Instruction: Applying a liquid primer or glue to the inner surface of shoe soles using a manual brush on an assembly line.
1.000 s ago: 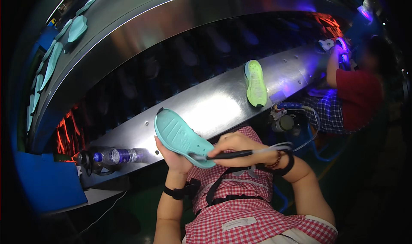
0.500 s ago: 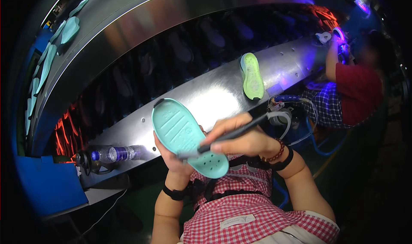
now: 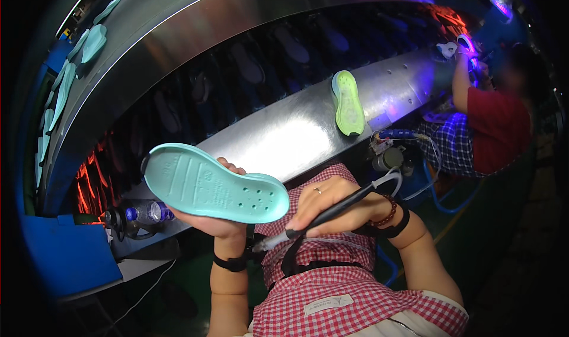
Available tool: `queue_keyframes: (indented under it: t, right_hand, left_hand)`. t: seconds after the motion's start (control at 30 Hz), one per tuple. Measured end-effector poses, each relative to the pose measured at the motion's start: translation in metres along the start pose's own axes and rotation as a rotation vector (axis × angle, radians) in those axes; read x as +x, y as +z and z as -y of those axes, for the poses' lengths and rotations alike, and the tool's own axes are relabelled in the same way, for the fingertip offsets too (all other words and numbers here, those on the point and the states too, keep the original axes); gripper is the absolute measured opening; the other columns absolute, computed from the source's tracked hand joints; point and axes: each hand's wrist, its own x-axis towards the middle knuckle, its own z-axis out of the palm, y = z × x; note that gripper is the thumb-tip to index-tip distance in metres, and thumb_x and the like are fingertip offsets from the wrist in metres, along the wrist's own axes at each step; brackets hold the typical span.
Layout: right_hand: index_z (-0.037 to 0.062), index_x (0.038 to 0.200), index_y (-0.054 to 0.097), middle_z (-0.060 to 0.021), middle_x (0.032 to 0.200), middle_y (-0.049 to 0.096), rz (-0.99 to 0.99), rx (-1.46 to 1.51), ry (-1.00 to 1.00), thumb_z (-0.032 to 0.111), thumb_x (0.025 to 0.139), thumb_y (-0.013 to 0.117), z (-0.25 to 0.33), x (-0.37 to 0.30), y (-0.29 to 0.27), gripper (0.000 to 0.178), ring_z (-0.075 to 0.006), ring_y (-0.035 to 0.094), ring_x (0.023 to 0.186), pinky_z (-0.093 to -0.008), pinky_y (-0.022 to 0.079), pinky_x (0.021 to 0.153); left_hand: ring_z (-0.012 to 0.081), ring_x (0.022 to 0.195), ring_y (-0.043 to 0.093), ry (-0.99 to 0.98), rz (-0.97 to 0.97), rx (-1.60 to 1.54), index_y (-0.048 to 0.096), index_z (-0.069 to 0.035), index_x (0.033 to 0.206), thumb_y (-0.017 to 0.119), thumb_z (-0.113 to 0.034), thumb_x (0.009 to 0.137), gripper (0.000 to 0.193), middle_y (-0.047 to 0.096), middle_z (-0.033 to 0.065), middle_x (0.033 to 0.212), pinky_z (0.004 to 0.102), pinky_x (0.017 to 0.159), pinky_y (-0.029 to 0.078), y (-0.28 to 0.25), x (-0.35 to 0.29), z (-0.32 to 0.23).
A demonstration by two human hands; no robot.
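The turquoise sole [image 3: 204, 186] I'm watching is held up in the air, slanting across the near edge of the surface [image 3: 284, 132]. It looks like moulded foam or rubber, smooth and matt, a shallow shell with a raised rim, ridges across the broad end and a cluster of small round holes at the other. A black tab caps the far-left tip. My left hand [image 3: 208, 224] is curled around its middle, palm beneath, fingertips showing past the far edge. My right hand [image 3: 329, 205] is closed around a slim pen-like tool [image 3: 342, 207]: dark handle, pale metallic tip, whitish tube at the back. The tip stands clear of the sole, over the red-checked apron [image 3: 326, 289] and near the left wrist. The two hands are close but apart.

Further out, I see a yellow-green sole [image 3: 349, 106] lying on the brushed, shiny metal. A clear plastic bottle [image 3: 142, 212] lies at the left end. Farther right, a co-worker [image 3: 501, 127] in a red top sits under violet light.
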Motion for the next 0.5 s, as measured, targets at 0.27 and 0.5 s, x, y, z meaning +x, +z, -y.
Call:
queue_keyframes:
  t: [0.27, 0.5]
  right_hand:
    - [0.0021, 0.098, 0.065, -0.0109, 0.093, 0.066, -0.056, -0.073, -0.04, 0.0, 0.073, 0.068, -0.008, 0.001, -0.001, 0.026, -0.0162, 0.06, 0.09, -0.0261, 0.048, 0.079]
    - [-0.0009, 0.095, 0.064, -0.012, 0.1, 0.064, -0.489, 0.636, 0.222, 0.002, 0.079, 0.064, -0.027, -0.005, 0.013, 0.017, -0.0141, 0.061, 0.085, -0.0245, 0.049, 0.079]
  left_hand:
    - [0.028, 0.078, 0.056, 0.07, 0.044, 0.131, 0.046, -0.006, 0.121, 0.015, -0.071, 0.081, 0.083, 0.055, 0.0186, 0.093, 0.0405, 0.071, 0.048, 0.005, 0.005, -0.008]
    - [0.0353, 0.105, 0.052, -0.129, -0.204, -0.085, 0.038, -0.005, 0.131, 0.021, -0.066, 0.085, 0.078, 0.052, 0.024, 0.114, 0.0488, 0.087, 0.044, 0.025, -0.008, 0.001]
